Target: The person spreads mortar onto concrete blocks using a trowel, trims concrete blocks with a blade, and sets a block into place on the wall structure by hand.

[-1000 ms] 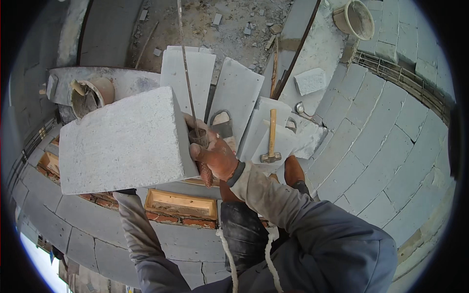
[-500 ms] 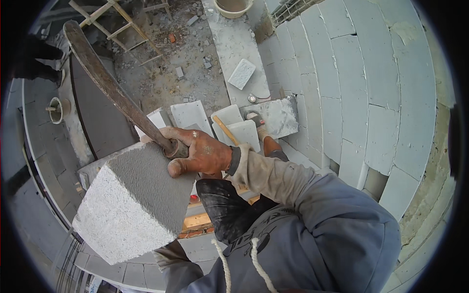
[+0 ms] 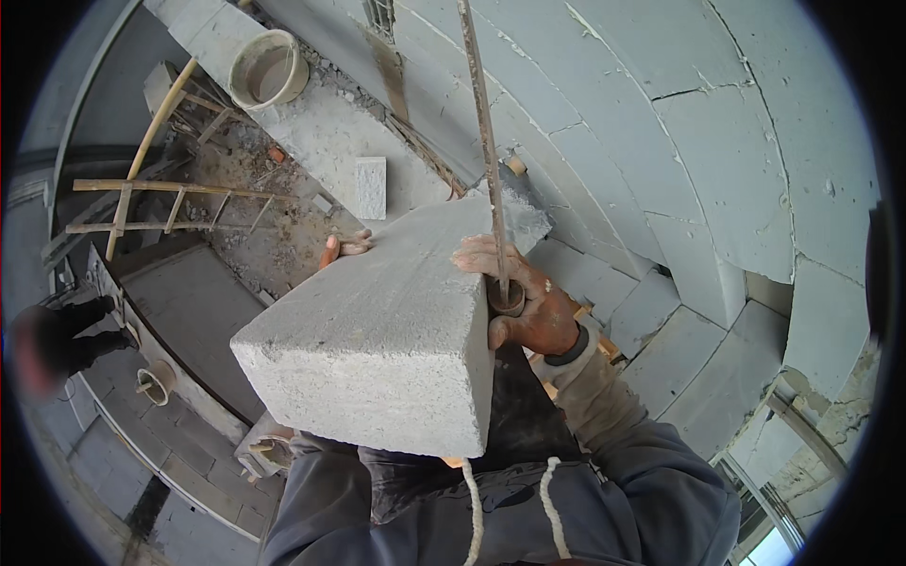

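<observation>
A large pale grey concrete block (image 3: 368,311) is held up in front of my body, its smooth grey top tilted and its rough white end towards me. My left hand (image 3: 345,246) grips it from the far left edge; only the fingers show, and the rest is hidden behind the block. My right hand (image 3: 538,307) is against the block's right side, fingertips over its upper edge. Between that hand's thumb and palm sits the round socket of a long, narrow, rusty blade tool (image 3: 486,123), which points upward.
A wall of large blocks (image 3: 698,170) rises on the right. On a ledge at the back are a mortar bucket (image 3: 270,71) and a small white block (image 3: 371,189). Wooden ladder-like frames (image 3: 170,203) lie over rubble. At left are a person (image 3: 80,325) and another bucket (image 3: 156,382).
The block has turned and moved right, and my left fingers now show at its far edge. The blade tool has swung from the upper left to upright. My view has turned too.
</observation>
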The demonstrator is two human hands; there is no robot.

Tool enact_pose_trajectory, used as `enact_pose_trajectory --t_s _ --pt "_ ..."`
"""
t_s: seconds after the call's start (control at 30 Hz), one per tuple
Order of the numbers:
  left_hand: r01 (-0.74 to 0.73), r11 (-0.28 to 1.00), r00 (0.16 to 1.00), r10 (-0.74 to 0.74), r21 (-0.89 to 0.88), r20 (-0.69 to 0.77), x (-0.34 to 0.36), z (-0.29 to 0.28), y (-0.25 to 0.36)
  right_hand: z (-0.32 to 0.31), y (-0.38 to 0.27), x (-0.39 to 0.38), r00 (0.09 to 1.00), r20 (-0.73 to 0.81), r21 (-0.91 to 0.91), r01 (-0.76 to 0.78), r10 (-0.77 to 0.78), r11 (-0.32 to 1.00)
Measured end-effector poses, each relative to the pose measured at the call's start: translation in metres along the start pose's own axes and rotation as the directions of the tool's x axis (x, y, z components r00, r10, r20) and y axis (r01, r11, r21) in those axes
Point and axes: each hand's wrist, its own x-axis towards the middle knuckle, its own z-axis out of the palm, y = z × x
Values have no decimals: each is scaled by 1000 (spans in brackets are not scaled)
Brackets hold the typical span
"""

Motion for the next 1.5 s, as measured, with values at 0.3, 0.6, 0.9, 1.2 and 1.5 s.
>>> enact_pose_trajectory --t_s 0.3,0.6,0.9,1.2,1.5 --pt "473 871 853 -491 133 176 61 28 -149 -72 121 -53 956 -245 -7 -167 160 986" --pt "461 818 843 -525 345 118 66 12 -207 -116 199 -77 959 -140 191 -219 247 957" --pt "611 791 790 -609 -15 61 -6 134 -83 -138 181 -109 841 -231 552 -301 489 778" --pt "4 774 975 -144 633 169 -76 137 -20 -102 127 -117 720 -367 556 -338 589 759" --pt "-202 683 900 -153 702 408 -57 202 -36 -59 -35 -194 272 -768 328 -611 580 720"
